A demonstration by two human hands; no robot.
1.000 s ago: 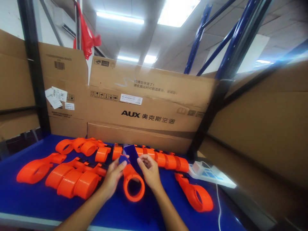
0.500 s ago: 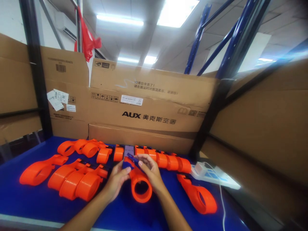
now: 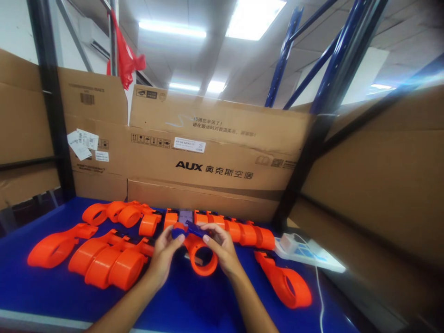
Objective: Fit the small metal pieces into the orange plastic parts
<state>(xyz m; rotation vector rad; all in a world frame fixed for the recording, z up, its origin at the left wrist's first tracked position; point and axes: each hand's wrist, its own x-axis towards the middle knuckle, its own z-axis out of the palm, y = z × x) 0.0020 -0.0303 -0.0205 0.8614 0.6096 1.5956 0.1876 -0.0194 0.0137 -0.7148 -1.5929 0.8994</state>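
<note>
Head view: above the near middle of the blue table top [image 3: 41,286], the left hand [image 3: 162,256] and the right hand [image 3: 222,247] together hold up an orange plastic ring-ended part [image 3: 201,254]. The left fingers pinch a small dark blue piece [image 3: 183,228] at the part's far end; the right fingers are closed on its neck. More orange ring-ended parts [image 3: 104,263] lie to the left. A white power strip [image 3: 305,254] lies at the right, before the far brown cardboard boxes [image 3: 215,162].

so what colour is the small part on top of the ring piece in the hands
Dark blue part, on the orange ring piece; head view.
</note>
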